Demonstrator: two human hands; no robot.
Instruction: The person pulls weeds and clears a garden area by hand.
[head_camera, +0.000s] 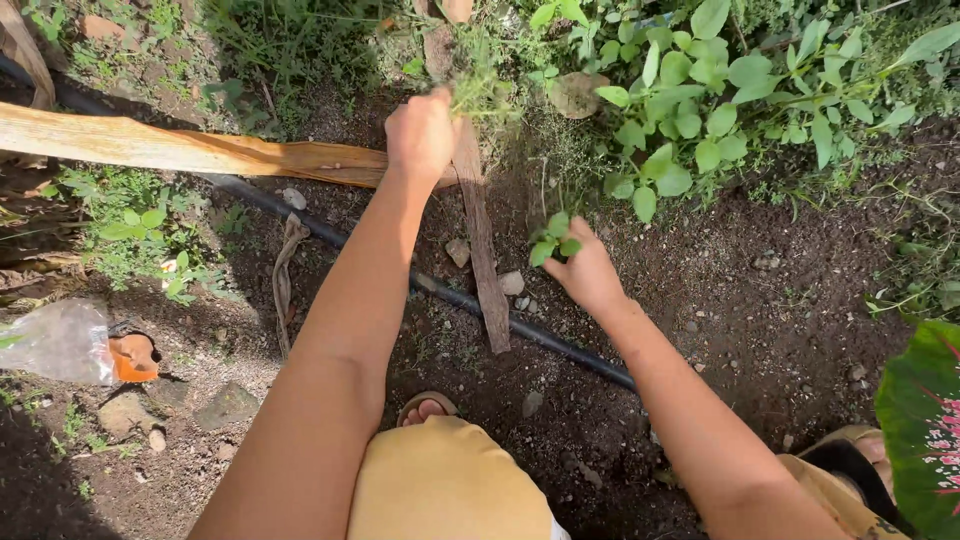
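Note:
My left hand (420, 135) is stretched far forward, closed around a tuft of thin green weeds (482, 92) growing at the edge of the bare soil. My right hand (588, 272) is lower and to the right, its fingers pinched on a small leafy seedling (553, 243) rooted in the dark earth. Both forearms reach out over my yellow shorts (445, 485). A narrow weathered wooden strip (484, 260) lies on the soil between the two hands.
A black hose (470, 305) crosses the soil diagonally. A pale wooden plank (180, 150) lies at left. A leafy green bush (700, 95) fills the upper right. A clear plastic bag (55, 340) and orange shard (132, 357) lie at left. Small stones dot the ground.

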